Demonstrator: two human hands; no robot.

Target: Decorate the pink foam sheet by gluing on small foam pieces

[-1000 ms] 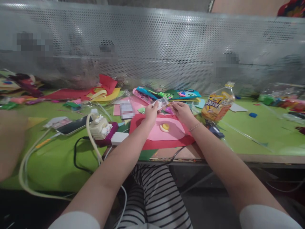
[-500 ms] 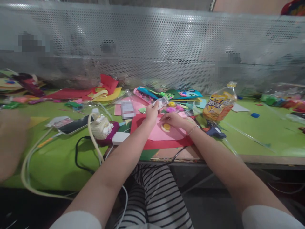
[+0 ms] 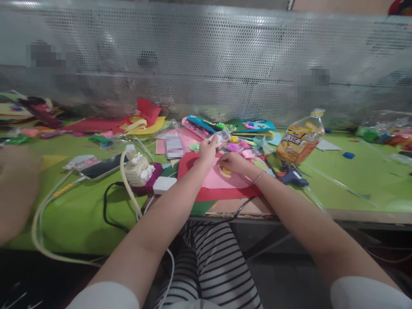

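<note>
Resting on one red sheet [image 3: 215,194] at the near edge of the green table [image 3: 337,178], one rounded pink sheet [image 3: 214,182] was marked by a single rounded yellow piece [image 3: 227,170], with one pale curved strip [image 3: 223,174] set against its lower left side. The left hand [image 3: 207,149] was closed around one clear packet [image 3: 222,138], raised beyond the sheets; its contents could not be made out. The right hand [image 3: 234,163] was held over the pink sheet, fingers bent inward beside the yellow piece; whether anything was pinched there could not be told. Beyond it, three soft-looking lumps were seen: one yellow lump [image 3: 234,139], one magenta lump [image 3: 233,147] and one pale pink lump [image 3: 247,153]. To the right, one yellow-capped clear bottle [image 3: 301,139] was wrapped in yellow-and-orange print, its contents unclear. Green and red lumps were bunched among clear plastic [image 3: 383,120] farther right.
</note>
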